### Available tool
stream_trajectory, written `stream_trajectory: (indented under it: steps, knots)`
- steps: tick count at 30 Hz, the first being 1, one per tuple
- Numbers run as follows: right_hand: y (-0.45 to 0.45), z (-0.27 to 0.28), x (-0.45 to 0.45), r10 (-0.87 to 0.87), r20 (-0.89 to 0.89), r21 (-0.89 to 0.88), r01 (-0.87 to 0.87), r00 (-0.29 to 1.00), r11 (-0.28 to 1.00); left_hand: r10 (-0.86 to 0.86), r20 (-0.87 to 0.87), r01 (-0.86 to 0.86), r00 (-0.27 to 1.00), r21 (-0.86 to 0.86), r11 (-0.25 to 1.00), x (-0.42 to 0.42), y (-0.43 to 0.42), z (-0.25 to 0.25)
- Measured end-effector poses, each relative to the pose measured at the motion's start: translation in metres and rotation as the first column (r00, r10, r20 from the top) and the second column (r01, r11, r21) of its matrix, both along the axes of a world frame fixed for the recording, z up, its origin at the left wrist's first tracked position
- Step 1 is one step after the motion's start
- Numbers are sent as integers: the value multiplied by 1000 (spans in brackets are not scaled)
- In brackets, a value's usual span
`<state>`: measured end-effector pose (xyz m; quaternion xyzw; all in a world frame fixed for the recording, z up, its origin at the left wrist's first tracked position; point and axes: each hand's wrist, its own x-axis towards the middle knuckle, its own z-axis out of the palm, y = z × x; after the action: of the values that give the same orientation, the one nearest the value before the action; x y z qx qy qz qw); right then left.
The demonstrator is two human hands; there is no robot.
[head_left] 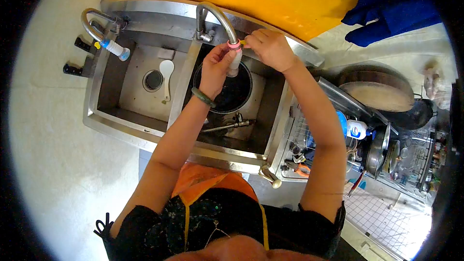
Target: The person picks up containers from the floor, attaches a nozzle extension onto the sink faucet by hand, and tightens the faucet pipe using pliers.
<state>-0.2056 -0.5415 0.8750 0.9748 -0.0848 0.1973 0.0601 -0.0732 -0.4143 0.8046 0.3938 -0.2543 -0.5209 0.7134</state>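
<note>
Over the right basin, a curved metal faucet (220, 12) ends in a pink collar (234, 45) with a pale, cloudy nozzle (234, 66) hanging below it. My left hand (216, 70), with a dark bangle at the wrist, pinches the collar and nozzle from the left. At the right side of the collar, my right hand (270, 50) has its fingers closed on a small yellow piece (243, 42). A dark round pan (234, 92) sits in the basin under the nozzle.
The left basin (137, 87) holds a white rice paddle (166, 75) and a small grey block. Above it is a second faucet (92, 26) with a blue-white nozzle. Knives hang at left. A dish rack (299, 133), a white bottle (356, 129) and pans are at right; blue gloves (386, 12) lie upper right.
</note>
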Motion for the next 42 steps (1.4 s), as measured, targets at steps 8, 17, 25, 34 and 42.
stream_trajectory:
  steps: [8,17,25,34,42]
  knots:
    - [19,-18,20,-444,-21,831,263,896,491,12,-5,-12,1000,-28,1000,4,0,-3]
    - [25,-12,15,-534,-148,689,474,832,548,19,26,-20,999,32,999,4,4,5]
    - [11,12,5,-15,-77,-72,9,997,997,39,35,-39,999,-20,999,1,3,-1]
    - [5,-11,8,-63,57,84,58,996,995,14,-14,-14,1000,-13,1000,5,0,-3]
    - [29,-5,21,-463,-84,648,401,883,647,40,52,-38,998,-36,999,3,-2,-9]
